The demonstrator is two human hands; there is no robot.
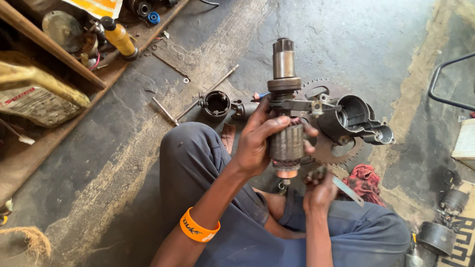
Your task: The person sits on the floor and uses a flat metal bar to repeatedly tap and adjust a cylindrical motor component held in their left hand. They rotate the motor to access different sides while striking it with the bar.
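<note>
Fingers of the right hand (319, 190), low in the view and close to the lap, are curled tight around a thin flat grey metal blade (348, 190) that sticks out to the right; the tips themselves are tucked under, so I cannot tell just how they pinch it. An orange rubber wristband (199, 227) sits on the left forearm above the dark blue trousers (198, 163).

A little farther out, the left hand (260, 141) is wrapped around a grimy cylindrical steel motor armature (286, 141), thumb and fingers pressed on the ribbed core, holding it upright over the lap. Its copper-coloured end (286, 173) points down toward the blade, and the toothed pinion on its shaft (283, 59) stands up top, with a forked lever (302, 105) hanging at the collar.

It looks to me like cleaning or scraping at the copper end is the step in hand. I judge the next move calls for bringing the blade's edge up to that end while the left hand keeps the armature steady, perhaps turning it.

Beyond, on the oil-dark concrete floor (346, 34), lie a dark cast housing (354, 118) on a toothed sprocket (326, 89), a red rag (365, 179), a small black cup-shaped part (216, 104) and a long T-handled wrench (195, 99). Farthest left, a yellow bottle (119, 38) rests on a wooden shelf (123, 64).
</note>
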